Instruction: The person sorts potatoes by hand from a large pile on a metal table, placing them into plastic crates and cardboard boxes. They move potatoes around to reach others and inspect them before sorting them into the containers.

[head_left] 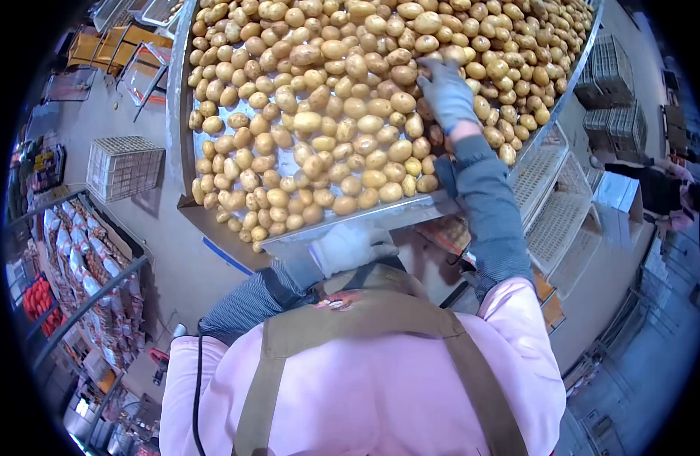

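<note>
A large mass of yellow-brown potatoes (pixel 319 144) covers a metal sorting table (pixel 411 211) in front of me. My right hand (pixel 449 97), in a grey glove, reaches over the pile toward its right side. Its fingers are stretched out against the potatoes, and none is visibly gripped. Close to my body, by the table's front edge, is my left hand (pixel 351 248) in a pale glove. Its fingers are curled together, pointing right, above a dark patch at my apron (pixel 365 315). What lies under those fingers is hidden.
White plastic crates (pixel 547 201) stand right of the table, with dark crates (pixel 612 83) farther off. A pale crate (pixel 124 169) sits on the floor at left, near a rack of filled bags (pixel 91 266). Another person (pixel 661 194) is at far right.
</note>
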The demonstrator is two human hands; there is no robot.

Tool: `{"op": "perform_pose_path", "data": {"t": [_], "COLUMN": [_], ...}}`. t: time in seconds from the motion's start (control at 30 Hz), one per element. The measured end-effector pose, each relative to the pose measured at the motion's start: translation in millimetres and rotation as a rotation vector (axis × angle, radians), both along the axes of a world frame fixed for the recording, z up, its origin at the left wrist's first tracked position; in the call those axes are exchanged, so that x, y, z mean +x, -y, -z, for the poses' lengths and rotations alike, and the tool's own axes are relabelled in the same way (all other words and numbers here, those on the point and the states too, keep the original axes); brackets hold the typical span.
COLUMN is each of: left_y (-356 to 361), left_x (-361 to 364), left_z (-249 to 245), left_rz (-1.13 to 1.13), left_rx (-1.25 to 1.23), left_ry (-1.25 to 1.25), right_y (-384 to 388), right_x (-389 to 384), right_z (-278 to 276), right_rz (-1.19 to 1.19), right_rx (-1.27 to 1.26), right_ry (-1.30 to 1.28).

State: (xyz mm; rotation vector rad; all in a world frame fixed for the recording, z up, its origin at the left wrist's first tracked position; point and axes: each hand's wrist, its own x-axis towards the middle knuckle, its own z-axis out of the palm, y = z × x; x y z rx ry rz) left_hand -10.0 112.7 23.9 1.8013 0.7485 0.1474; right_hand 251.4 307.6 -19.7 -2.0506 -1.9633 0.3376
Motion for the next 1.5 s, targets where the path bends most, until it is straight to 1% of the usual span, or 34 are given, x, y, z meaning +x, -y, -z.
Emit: {"op": "perform_pose_path", "data": {"t": [0.03,0.1,0.13,0.17,0.2,0.23,0.27,0.33,0.37,0.4,0.43,0.47,0.5,0.53,0.57,0.63,0.7,0.77,0.83,0.87,0.97,1.03,1.07,1.1,1.13,1.17,1.2,1.23,1.27,1.3,1.37,1.43,1.47,1.5], "left_y": [1,-10,-35,-60,-68,-73,-73,-68,-65,-63,-58,-52,-45,-41,-37,-34,-29,-19,-15,-9,-7,-33,-50,-70,-97,-128,-153,-176,-190,-209,-213,-184,-161,-140], "left_x": [-4,-24,-28,-31,-30,-30,-32,-47,-57,-72,-81,-84,-88,-96,-101,-107,-116,-125,-136,-142,-149,-151,-151,-151,-151,-149,-143,-130,-122,-102,-91,-107,-112,-103], "left_z": [11,51,26,2,-5,-8,-1,19,27,32,36,38,40,40,39,25,23,32,28,41,58,56,55,59,62,62,40,73,61,82,86,90,75,81], "left_rz": [-0.015,-0.196,-0.365,-0.875,-0.916,-0.952,-0.899,-0.806,-0.775,-0.766,-0.754,-0.835,-0.916,-0.853,-0.784,-0.975,-1.181,-1.308,-1.343,-1.425,-1.483,-1.388,-1.347,-1.275,-1.190,-1.056,-0.882,-0.736,-0.533,-0.542,-0.538,-0.760,-0.902,-1.033], "left_rx": [-0.014,0.718,-0.188,-0.967,-0.997,-1.018,-0.754,-0.363,-0.232,-0.234,-0.238,-0.275,-0.310,-0.107,0.096,-0.231,-0.655,-0.658,-0.587,-0.725,-0.705,-0.361,-0.242,0.063,0.373,0.462,0.387,0.570,0.594,0.560,0.551,0.531,0.339,0.388], "left_ry": [0.023,0.028,0.193,0.374,0.444,0.517,0.503,0.430,0.378,0.310,0.243,0.275,0.311,0.242,0.171,0.264,0.424,0.517,0.456,0.527,0.484,0.320,0.283,0.186,0.088,0.043,-0.168,-0.381,-0.512,-0.612,-0.726,-0.325,-0.134,-0.098], "right_y": [9,35,55,77,99,104,108,98,73,45,19,-8,-28,-51,-70,-67,-65,-75,-67,-67,-66,-62,-47,-23,0,29,68,102,122,126,107,76,65,57], "right_x": [5,-5,-21,-45,-67,-84,-100,-118,-124,-127,-134,-138,-149,-165,-183,-211,-212,-196,-178,-175,-177,-165,-168,-170,-172,-179,-191,-206,-219,-228,-202,-160,-143,-138], "right_z": [3,-12,-27,-40,-38,-30,-22,-7,-21,-39,-56,-37,-39,-24,-15,2,34,27,1,6,-2,20,1,-24,-23,-14,-11,-12,-21,-28,27,31,32,5], "right_rz": [0.036,0.200,0.286,0.383,-0.089,-0.286,-0.459,-0.313,-0.071,-0.050,-0.076,-0.289,-0.372,-0.425,-0.442,-0.498,-0.521,-0.524,-0.463,-0.384,-0.251,-0.259,-0.259,-0.258,-0.450,-0.645,-0.698,-0.751,-0.598,-0.442,-0.125,-0.273,-0.081,0.072], "right_rx": [0.076,-0.077,-0.255,-0.443,-0.164,-0.073,0.051,-0.098,-0.271,-0.202,-0.147,0.157,0.163,0.110,-0.191,-0.137,0.028,-0.082,-0.226,-0.230,-0.205,-0.301,-0.464,-0.625,-0.731,-0.838,-0.878,-0.916,-0.999,-1.073,-0.798,-0.373,-0.312,-0.397], "right_ry": [-0.205,-0.846,-1.065,-1.278,-0.863,-0.678,-0.499,-0.677,-0.765,-0.656,-0.637,-0.536,-0.478,-0.274,-0.053,0.216,0.288,0.217,-0.136,-0.178,-0.411,-0.670,-0.685,-0.694,-0.668,-0.633,-0.550,-0.465,-0.510,-0.553,-0.515,-0.617,-0.814,-0.809]}}
